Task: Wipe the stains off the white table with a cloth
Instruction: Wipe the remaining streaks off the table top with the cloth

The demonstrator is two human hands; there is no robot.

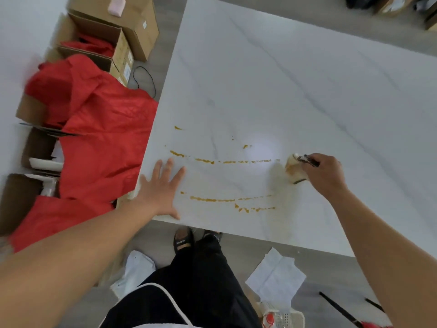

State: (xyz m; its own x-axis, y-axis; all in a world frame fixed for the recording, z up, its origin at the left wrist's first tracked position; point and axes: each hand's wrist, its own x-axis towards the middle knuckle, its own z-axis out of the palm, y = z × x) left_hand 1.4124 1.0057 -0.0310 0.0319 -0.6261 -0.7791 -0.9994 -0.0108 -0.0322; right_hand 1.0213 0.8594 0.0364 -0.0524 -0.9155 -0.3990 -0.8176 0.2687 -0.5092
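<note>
- The white desk [283, 79] is looking smooth and shiny, like marble, with thin grey lines running across it. A round spot of light [262, 147] is glowing on it.
- Yellow-brown stains [205, 160] are lying on the near part of the desk in a long, thin, curved line, with a few small blobs above it.
- More lower streaks [212, 199] are sitting closer to the near edge, thin and broken up.
- The left hand [163, 188] is resting flat on the desk near the corner. Its fingers are straight and spread wide, and it is holding nothing.
- The right hand [324, 176] is curling its fingers round a small, soft, scrunched-up cloth [294, 168]. It is pressing the cloth onto the desk at the right end of the top line of stains. The cloth is looking pale and a bit yellow.
- A faint, cloudy smear [276, 183] is showing just beside and below the cloth.
- A big, crinkly red fabric [101, 129] is hanging over brown cardboard boxes [132, 31] left of the desk.
- A folded white paper sheet [276, 278] is lying on the grey floor.
</note>
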